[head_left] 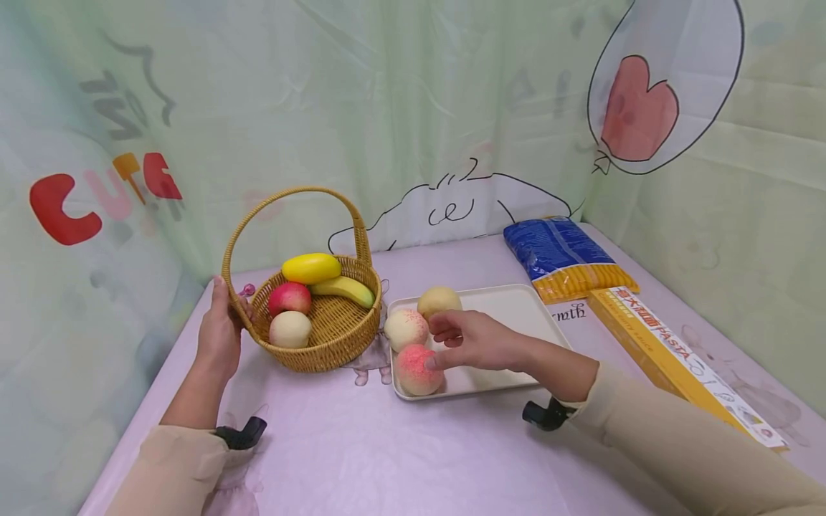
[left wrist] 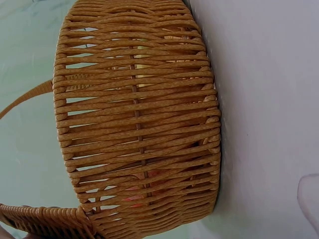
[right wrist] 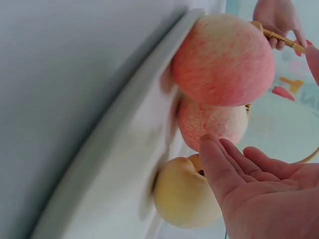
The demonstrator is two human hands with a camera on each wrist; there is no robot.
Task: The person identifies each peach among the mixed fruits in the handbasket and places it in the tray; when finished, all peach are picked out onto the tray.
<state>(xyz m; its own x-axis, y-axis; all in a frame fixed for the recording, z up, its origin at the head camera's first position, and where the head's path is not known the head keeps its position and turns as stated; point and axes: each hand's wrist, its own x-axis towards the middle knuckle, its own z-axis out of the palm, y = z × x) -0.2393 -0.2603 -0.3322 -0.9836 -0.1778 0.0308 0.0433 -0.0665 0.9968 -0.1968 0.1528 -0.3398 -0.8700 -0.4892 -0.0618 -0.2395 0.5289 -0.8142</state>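
Observation:
My left hand (head_left: pixel 218 331) grips the wicker basket (head_left: pixel 325 352) where its handle meets the left rim. Inside lie a yellow mango-like fruit (head_left: pixel 312 268), a banana (head_left: pixel 343 289), a red apple (head_left: pixel 289 298) and a pale peach (head_left: pixel 290 330). Over the light tray (head_left: pixel 519 307), my right hand (head_left: pixel 480 340) has its fingers loosely bent, thumb beside a pink peach (head_left: pixel 418 374); whether they touch is unclear. Behind that sit a speckled pale peach (head_left: pixel 405 328) and a yellowish round fruit (head_left: pixel 440 299). The right wrist view shows nothing held in the palm.
A blue and yellow bag (head_left: pixel 560 251) lies at the back right. In front of it, a long pasta box (head_left: pixel 684 362) runs along the table's right side. Printed curtains (head_left: pixel 439 93) stand around the pink tablecloth (head_left: pixel 400 459).

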